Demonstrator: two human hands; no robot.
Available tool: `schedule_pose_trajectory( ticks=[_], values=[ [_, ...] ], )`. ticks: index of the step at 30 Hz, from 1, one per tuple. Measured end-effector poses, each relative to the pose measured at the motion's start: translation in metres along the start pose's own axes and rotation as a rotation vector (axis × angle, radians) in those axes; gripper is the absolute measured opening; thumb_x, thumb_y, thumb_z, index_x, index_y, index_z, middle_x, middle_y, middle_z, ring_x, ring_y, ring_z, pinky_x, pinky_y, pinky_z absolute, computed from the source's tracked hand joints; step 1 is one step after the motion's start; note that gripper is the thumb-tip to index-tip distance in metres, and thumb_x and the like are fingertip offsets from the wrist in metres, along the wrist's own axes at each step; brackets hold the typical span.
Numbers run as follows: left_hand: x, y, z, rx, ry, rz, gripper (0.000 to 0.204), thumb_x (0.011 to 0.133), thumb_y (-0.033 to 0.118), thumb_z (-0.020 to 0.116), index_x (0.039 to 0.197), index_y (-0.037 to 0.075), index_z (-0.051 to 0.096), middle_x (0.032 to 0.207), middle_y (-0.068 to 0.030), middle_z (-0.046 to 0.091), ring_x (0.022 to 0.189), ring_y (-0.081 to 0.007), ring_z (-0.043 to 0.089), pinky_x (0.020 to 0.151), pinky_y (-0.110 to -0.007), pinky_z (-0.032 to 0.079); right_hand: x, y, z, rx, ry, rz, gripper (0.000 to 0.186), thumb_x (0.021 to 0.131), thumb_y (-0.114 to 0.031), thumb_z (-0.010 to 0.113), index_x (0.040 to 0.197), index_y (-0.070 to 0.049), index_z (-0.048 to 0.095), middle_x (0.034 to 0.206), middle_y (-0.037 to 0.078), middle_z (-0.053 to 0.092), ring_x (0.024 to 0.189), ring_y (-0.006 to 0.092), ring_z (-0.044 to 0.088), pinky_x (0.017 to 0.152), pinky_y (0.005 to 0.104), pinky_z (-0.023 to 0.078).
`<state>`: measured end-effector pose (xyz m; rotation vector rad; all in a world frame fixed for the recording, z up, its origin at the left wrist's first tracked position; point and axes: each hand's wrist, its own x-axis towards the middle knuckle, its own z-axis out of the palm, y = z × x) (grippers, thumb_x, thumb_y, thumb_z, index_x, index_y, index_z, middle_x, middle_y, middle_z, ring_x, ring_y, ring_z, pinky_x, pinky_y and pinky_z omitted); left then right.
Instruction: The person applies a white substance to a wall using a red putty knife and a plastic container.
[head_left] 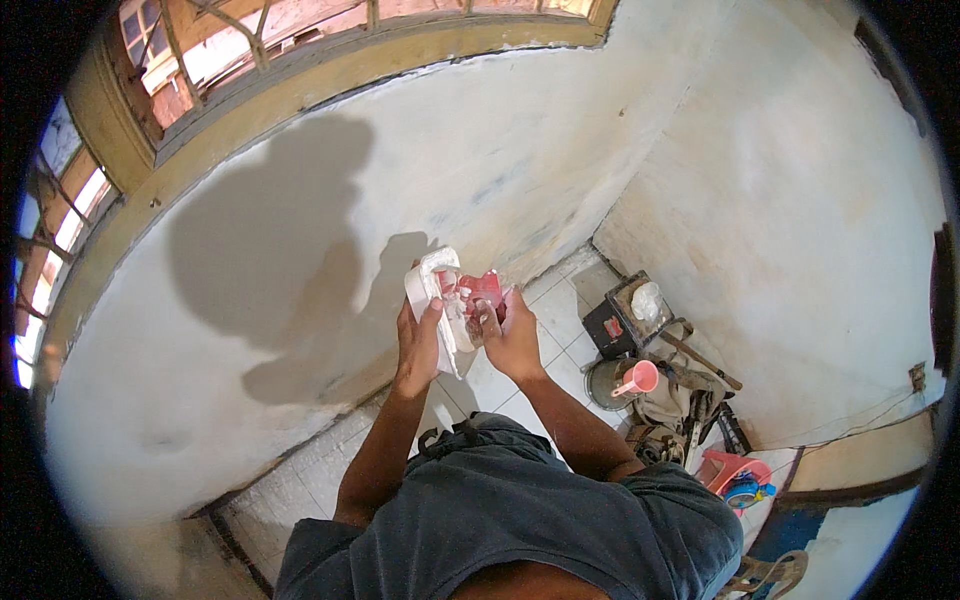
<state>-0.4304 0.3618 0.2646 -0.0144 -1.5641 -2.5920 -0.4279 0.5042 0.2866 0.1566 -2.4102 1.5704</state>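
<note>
Chest-high in front of the wall, my left hand [418,348] is closed around a white, paste-smeared plastic container [420,285]. The container is tilted up on its side. My right hand [515,345] grips a red, flat scraper [484,287] smeared with white paste. The scraper sits against the container's right side, over its inner face. Lumps of white paste [460,303] cling between the two. The fingers of my right hand partly hide the scraper's lower end.
A pale, patchy wall [290,240] rises ahead, below a barred window with a yellowish frame [400,75]. On the tiled floor at right stand a black box [610,325], a bucket [603,385] with a pink dipper [640,377], piled bags [665,405] and a pink basin [722,468].
</note>
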Motion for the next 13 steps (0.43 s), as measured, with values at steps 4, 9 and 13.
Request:
schedule_pose_trajectory(
  ticks=[4, 9, 13],
  values=[
    [0.001, -0.007, -0.004, 0.102, 0.033, 0.038, 0.053, 0.089, 0.020, 0.051, 0.134, -0.002, 0.036, 0.123, -0.0127, 0.050, 0.110, -0.0207, 0.050, 0.095, -0.034, 0.039, 0.003, 0.009, 0.002, -0.065, -0.033, 0.057, 0.016, 0.088, -0.011, 0.056, 0.089, 0.002, 0.049, 0.072, 0.017, 0.062, 0.066, 0.0201, 0.062, 0.060, 0.0334, 0.047],
    [-0.002, -0.018, -0.014, 0.086, 0.045, -0.038, 0.058, 0.088, 0.017, 0.051, 0.140, 0.000, 0.031, 0.128, -0.0134, 0.048, 0.114, -0.0223, 0.048, 0.098, -0.034, 0.038, 0.000, 0.027, 0.005, -0.035, -0.042, 0.049, 0.022, 0.086, -0.016, 0.056, 0.089, 0.003, 0.046, 0.072, 0.022, 0.059, 0.068, 0.0368, 0.061, 0.061, 0.0418, 0.046],
    [0.001, -0.018, -0.014, 0.081, 0.027, -0.136, 0.060, 0.087, 0.019, 0.053, 0.140, 0.001, 0.030, 0.129, -0.0140, 0.047, 0.116, -0.0236, 0.048, 0.099, -0.036, 0.037, -0.001, 0.051, 0.012, -0.041, -0.029, 0.086, 0.020, 0.087, -0.015, 0.059, 0.091, 0.001, 0.048, 0.075, 0.016, 0.061, 0.066, 0.0247, 0.060, 0.062, 0.0346, 0.047]
  ],
)
